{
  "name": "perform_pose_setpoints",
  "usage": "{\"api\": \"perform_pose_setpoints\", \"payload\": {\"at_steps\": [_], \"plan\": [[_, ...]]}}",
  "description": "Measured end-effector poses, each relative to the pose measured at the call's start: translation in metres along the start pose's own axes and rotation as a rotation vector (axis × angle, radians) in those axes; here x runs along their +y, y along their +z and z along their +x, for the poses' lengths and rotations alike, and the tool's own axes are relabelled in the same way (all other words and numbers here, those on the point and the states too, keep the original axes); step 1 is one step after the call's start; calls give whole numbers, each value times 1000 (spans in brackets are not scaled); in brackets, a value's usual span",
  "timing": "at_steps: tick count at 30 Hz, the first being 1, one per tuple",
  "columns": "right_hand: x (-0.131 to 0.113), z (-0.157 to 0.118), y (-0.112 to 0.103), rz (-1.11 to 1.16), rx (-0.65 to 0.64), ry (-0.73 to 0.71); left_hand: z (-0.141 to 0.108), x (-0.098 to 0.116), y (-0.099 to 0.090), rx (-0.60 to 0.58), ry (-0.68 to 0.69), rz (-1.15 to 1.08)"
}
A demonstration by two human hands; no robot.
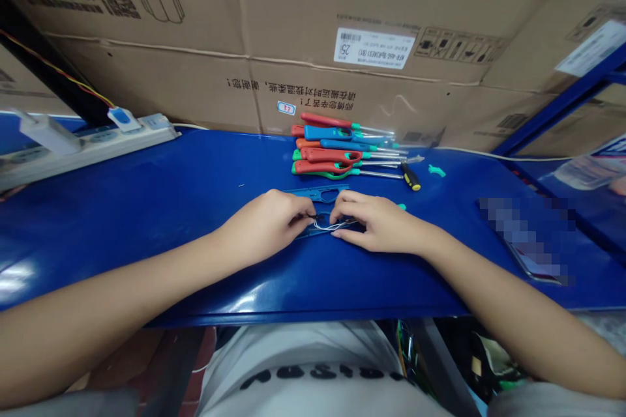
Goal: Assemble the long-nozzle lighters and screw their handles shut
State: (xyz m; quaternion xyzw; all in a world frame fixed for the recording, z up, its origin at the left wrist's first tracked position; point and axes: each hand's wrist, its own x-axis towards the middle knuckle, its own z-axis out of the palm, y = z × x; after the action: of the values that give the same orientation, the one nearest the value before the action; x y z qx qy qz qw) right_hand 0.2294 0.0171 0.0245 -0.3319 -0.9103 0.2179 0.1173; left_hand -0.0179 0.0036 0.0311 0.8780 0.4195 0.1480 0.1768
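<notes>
The blue table (147,208) backs onto a carton (195,78); a power strip (92,155) at the left carries a plug (124,120). Lighters (332,155) are stacked at the rear, beside a screwdriver (411,177) and a green clip (436,171). Clear plastic (584,171) is at the right edge; its contents cannot be determined. One casing half (337,193) lies behind the hands. White wires (323,229) span the hands, above another casing half (306,233). Left hand (267,225): fingertips pinched on the wires. Right hand (384,225): at the wires, fingers curled, grip indeterminable.
</notes>
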Motion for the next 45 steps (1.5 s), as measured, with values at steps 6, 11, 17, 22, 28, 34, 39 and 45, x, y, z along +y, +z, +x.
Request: {"api": "perform_pose_setpoints", "payload": {"at_steps": [6, 11, 17, 22, 28, 34, 39, 45], "plan": [[-3, 3, 6, 8, 10, 30, -1, 3, 0, 12, -29, -6], [-5, 2, 4, -14, 2, 70, -3, 4, -2, 24, -34, -12], [-1, 4, 4, 29, 9, 68, -2, 2, 0, 44, -23, -18], [-1, 3, 5, 4, 1, 56, -1, 0, 1, 53, -10, -30], [-4, 3, 4, -22, -16, 71, 0, 1, -1, 26, -3, -17], [-6, 3, 5, -54, -16, 81, -1, 1, -3, 28, 27, 24], [-5, 3, 5, -66, -24, 64, -1, 0, -2, 33, 39, 32], [-5, 3, 5, -57, -34, 41, 0, 1, -2, 22, 35, 27]]}}
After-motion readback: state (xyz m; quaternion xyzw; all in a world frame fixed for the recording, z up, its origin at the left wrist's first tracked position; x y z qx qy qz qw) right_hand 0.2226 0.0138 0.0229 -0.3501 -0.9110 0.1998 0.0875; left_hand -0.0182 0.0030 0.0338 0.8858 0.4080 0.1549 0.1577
